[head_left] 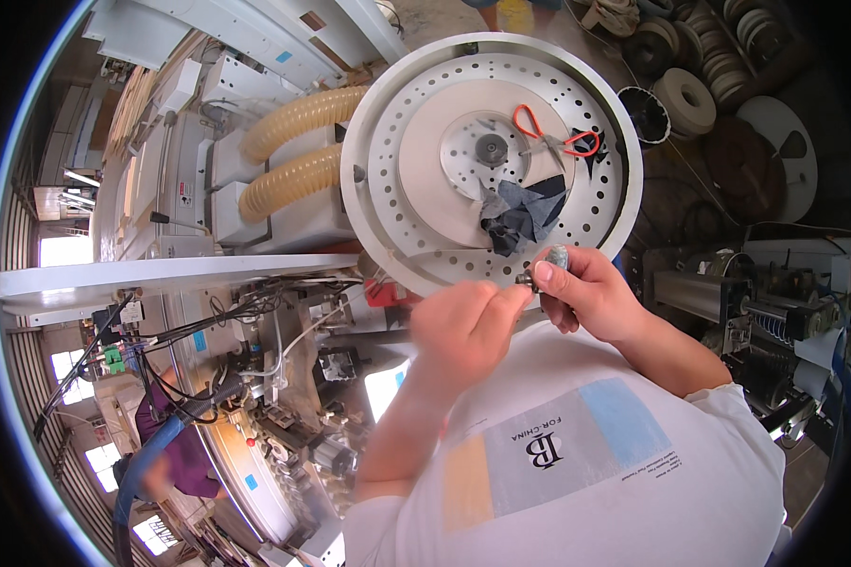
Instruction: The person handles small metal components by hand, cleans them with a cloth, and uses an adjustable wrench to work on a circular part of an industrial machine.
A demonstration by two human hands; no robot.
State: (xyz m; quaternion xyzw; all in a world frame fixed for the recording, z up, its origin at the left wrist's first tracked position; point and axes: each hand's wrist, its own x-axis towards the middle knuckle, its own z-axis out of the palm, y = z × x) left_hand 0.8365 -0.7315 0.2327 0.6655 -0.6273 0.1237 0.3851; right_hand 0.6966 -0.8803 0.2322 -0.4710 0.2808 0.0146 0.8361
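Steadying the small grey, dark-ended piece (557,257) in the pinching right hand (586,291) likely helps the left hand (465,326), fingers bunched at the piece's left end (exact grip hidden). Room looks tight: the raised rim of the white circular metal drum (362,219) curves just beyond, the white printed shirt (624,510) bounds the near side.

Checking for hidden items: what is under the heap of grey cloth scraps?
A beige disc and the white perforated plate show around the scraps, evidently continuing beneath; whatever else they cover cannot be seen.
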